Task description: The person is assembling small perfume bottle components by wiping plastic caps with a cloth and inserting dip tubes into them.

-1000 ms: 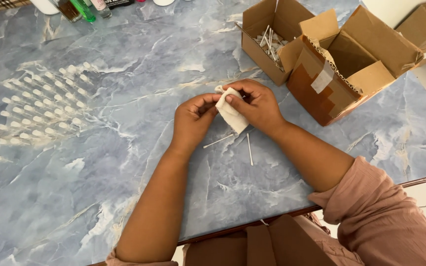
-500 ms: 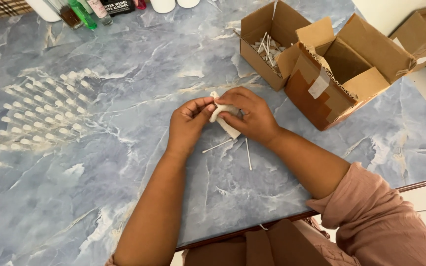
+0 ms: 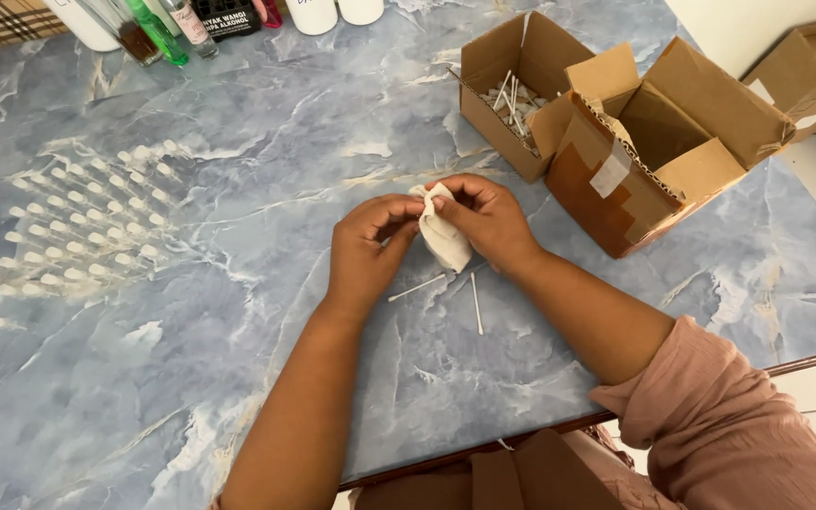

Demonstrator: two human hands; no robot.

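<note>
Both my hands meet over the middle of the blue marble table. My left hand and my right hand pinch the top of a small white cloth pouch, which hangs between them just above the table. Two thin white sticks lie on the table right under the pouch. Rows of several small white-capped vials lie on the table to the left.
Two open cardboard boxes stand at the right: one holds several white sticks, the other lies on its side. Bottles line the far edge. The table's near edge runs by my lap.
My hands and the pouch have shifted slightly toward me and left; the pouch now hangs more vertically, gathered at its top between my fingers.
</note>
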